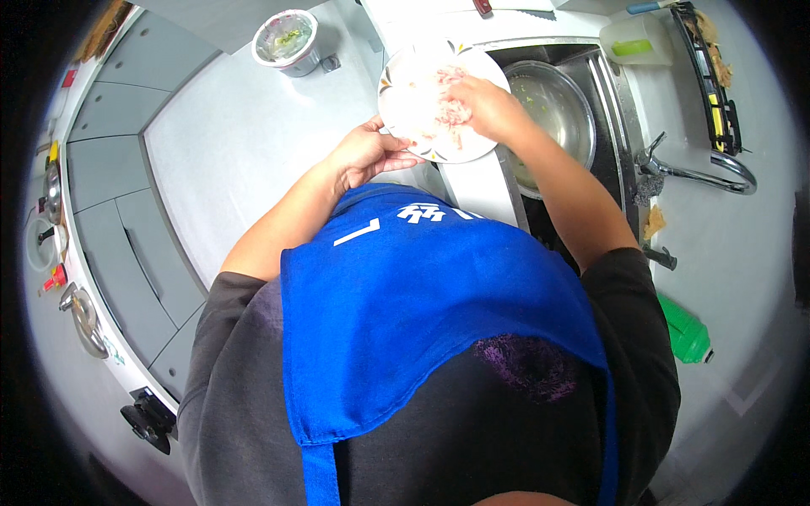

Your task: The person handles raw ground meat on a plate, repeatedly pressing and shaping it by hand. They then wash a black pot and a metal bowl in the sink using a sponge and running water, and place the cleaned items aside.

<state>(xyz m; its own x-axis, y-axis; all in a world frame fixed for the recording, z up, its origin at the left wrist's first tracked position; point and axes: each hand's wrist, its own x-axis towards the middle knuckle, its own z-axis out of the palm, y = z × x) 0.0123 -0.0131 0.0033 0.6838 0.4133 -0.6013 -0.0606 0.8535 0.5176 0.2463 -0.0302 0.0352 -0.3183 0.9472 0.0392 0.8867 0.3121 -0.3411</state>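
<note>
A white plate (411, 107) with a dark and orange pattern at its rim is held over the counter's edge, left of the sink. My left hand (383, 148) grips its near left rim, thumb on top and fingers below. Pale pink shredded food, perhaps raw meat, (454, 112) lies on the plate. My right hand (484, 107) reaches over the plate from the right, its fingertips at the food; whether they pinch any of it cannot be told. A round metal basin (569, 120) with cloudy water and small green bits stands in the sink, below my right forearm.
The sink (610, 126) has a chrome faucet (683, 169) at its right. A lined waste bin (297, 60) stands on the floor at upper left. A red-handled knife (482, 7) lies on the counter beyond the plate. A green bottle (685, 329) stands at right.
</note>
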